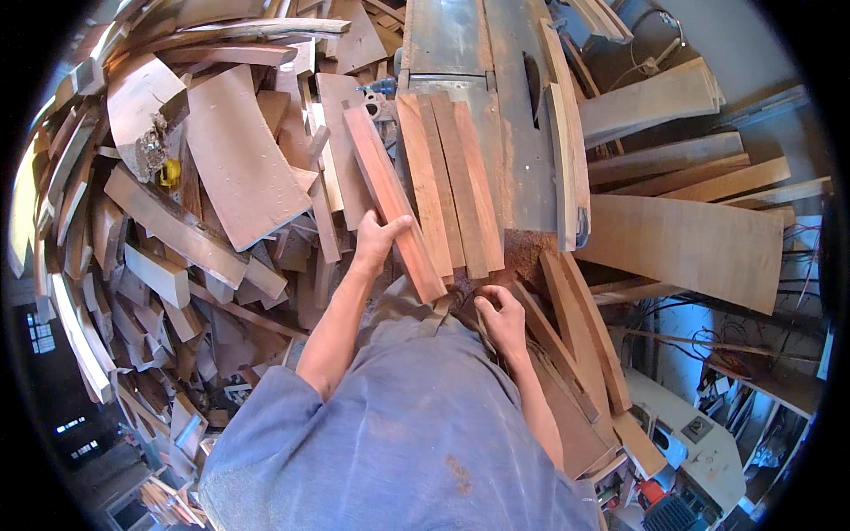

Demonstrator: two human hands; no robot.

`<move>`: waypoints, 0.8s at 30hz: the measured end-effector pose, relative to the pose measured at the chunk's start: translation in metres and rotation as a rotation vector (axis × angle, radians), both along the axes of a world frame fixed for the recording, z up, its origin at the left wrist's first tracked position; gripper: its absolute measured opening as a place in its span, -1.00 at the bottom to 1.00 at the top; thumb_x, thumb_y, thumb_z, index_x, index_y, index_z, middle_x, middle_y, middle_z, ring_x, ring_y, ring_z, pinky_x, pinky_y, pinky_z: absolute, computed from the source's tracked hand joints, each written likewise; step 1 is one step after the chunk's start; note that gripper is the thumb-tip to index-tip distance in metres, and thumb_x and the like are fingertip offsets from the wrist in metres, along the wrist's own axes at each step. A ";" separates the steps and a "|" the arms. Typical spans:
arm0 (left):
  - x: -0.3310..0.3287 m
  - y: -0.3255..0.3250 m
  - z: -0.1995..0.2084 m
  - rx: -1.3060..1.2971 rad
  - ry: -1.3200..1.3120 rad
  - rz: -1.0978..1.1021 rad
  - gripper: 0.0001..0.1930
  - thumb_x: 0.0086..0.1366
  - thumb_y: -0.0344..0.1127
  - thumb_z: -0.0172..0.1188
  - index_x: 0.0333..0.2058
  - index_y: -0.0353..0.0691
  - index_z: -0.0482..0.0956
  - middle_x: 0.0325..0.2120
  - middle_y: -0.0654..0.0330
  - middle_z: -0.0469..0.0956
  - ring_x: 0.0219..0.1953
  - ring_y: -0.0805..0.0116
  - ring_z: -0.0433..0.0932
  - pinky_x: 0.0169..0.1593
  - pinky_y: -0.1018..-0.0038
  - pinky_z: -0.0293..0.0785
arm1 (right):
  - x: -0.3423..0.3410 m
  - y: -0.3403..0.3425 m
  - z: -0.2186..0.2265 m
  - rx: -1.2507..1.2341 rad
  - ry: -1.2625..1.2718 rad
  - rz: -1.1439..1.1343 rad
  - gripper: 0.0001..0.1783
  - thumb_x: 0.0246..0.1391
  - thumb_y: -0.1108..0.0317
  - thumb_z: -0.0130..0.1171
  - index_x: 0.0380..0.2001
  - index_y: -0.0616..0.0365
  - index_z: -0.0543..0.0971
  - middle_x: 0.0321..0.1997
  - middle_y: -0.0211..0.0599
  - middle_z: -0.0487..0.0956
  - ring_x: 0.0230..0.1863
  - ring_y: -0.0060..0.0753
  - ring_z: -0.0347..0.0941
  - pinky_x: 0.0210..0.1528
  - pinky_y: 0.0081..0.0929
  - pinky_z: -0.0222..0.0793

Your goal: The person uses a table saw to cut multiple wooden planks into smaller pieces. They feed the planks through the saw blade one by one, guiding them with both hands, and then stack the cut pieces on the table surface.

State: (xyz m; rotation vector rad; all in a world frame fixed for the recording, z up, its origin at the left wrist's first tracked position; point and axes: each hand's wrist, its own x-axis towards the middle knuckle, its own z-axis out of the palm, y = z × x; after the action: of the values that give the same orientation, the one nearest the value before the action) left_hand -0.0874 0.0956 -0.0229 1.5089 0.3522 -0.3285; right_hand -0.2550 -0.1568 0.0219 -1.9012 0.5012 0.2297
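Observation:
My left hand (pixel 379 241) is closed around the lower part of a reddish wooden strip (pixel 390 190), tilted with its far end to the left. Beside it, several wooden strips (pixel 432 177) lie side by side on the metal machine table (pixel 522 190), their near ends reaching past its edge toward my waist. Just below those ends is my right hand (pixel 503 320), fingers loosely bent and thumb apart from the forefinger. I see nothing in it, though part of the palm is hidden.
A large pile of offcuts and boards (pixel 243 159) fills the left side. Long boards (pixel 682 248) jut out on the right, and more planks (pixel 575 327) lean beside my right arm. A grey machine with a dark motor (pixel 668 513) stands at the lower right.

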 end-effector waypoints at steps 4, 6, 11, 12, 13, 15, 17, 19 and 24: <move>0.008 0.001 -0.009 0.374 -0.040 -0.004 -0.25 0.10 -0.11 0.51 0.12 -0.53 0.43 0.05 -0.13 0.58 0.05 0.15 0.61 0.15 0.29 0.51 | -0.012 -0.006 -0.039 0.076 0.120 -0.093 -0.53 0.12 0.22 0.34 0.01 0.32 0.63 -0.16 -0.11 0.71 -0.11 -0.33 0.64 0.01 -0.38 0.52; 0.012 -0.005 -0.032 0.761 -0.106 0.065 -0.18 0.08 -0.08 0.50 0.17 -0.57 0.40 0.08 -0.22 0.58 0.12 0.00 0.60 0.22 0.23 0.46 | -0.016 -0.005 -0.067 0.212 0.226 -0.192 -0.48 0.11 0.18 0.35 0.03 0.35 0.62 -0.17 -0.11 0.71 -0.13 -0.36 0.63 0.00 -0.39 0.51; 0.030 -0.018 -0.049 0.529 -0.164 -0.040 -0.23 0.21 -0.06 0.36 0.23 -0.52 0.35 0.05 -0.34 0.56 0.14 -0.21 0.56 0.22 0.13 0.45 | -0.016 -0.003 -0.091 0.226 0.265 -0.069 -0.41 0.11 0.07 0.33 0.03 0.36 0.62 -0.13 -0.03 0.71 -0.10 -0.28 0.64 -0.01 -0.34 0.51; 0.029 -0.022 -0.053 0.600 -0.198 -0.047 -0.26 0.21 -0.06 0.36 0.20 -0.49 0.37 0.04 -0.32 0.58 0.12 -0.21 0.57 0.20 0.13 0.47 | -0.016 -0.002 -0.092 0.202 0.261 -0.053 -0.41 0.10 0.07 0.33 0.03 0.36 0.62 -0.12 -0.01 0.71 -0.09 -0.26 0.64 0.00 -0.34 0.51; 0.026 -0.027 -0.058 0.672 -0.232 -0.052 -0.30 0.21 -0.06 0.37 0.17 -0.46 0.39 0.02 -0.31 0.59 0.10 -0.21 0.58 0.17 0.12 0.48 | -0.016 -0.002 -0.093 0.177 0.257 -0.035 -0.41 0.10 0.07 0.33 0.03 0.36 0.62 -0.11 0.00 0.71 -0.08 -0.25 0.64 0.01 -0.33 0.51; 0.023 -0.026 -0.048 0.683 -0.272 -0.111 -0.38 0.24 -0.07 0.38 0.10 -0.40 0.40 -0.04 -0.27 0.62 0.05 -0.25 0.61 0.12 0.09 0.51 | -0.011 0.002 -0.089 0.160 0.294 -0.007 -0.40 0.09 0.06 0.33 0.03 0.38 0.62 -0.09 0.04 0.70 -0.05 -0.20 0.64 0.06 -0.31 0.50; 0.023 -0.031 -0.041 0.652 -0.262 -0.104 -0.37 0.24 -0.10 0.39 0.12 -0.42 0.38 -0.04 -0.28 0.62 0.04 -0.25 0.61 0.12 0.08 0.51 | -0.007 0.002 -0.093 0.197 0.261 -0.015 -0.40 0.10 0.08 0.33 0.03 0.40 0.62 -0.09 0.03 0.70 -0.06 -0.20 0.64 0.06 -0.32 0.50; 0.015 -0.024 -0.050 0.661 -0.254 -0.104 -0.41 0.25 -0.13 0.40 0.07 -0.41 0.40 -0.09 -0.26 0.64 0.00 -0.22 0.63 0.07 0.07 0.54 | -0.004 0.014 -0.087 0.280 0.273 -0.024 -0.42 0.14 0.10 0.32 0.04 0.40 0.60 -0.18 -0.10 0.70 -0.13 -0.25 0.62 -0.01 -0.33 0.51; 0.009 -0.024 -0.041 0.544 -0.277 -0.116 -0.50 0.24 -0.11 0.41 -0.07 -0.36 0.43 -0.20 -0.19 0.68 -0.09 -0.17 0.67 -0.03 0.08 0.57 | 0.022 0.042 -0.081 0.965 0.508 -0.272 -0.37 0.31 -0.03 0.25 0.24 0.18 0.40 0.02 -0.33 0.57 -0.10 -0.41 0.52 -0.12 -0.37 0.49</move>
State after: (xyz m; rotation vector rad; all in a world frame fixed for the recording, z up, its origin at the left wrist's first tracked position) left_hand -0.0783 0.0714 -0.0641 2.0856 0.1348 -0.1112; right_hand -0.2328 -0.1145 -0.0588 -0.8115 0.7966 0.6482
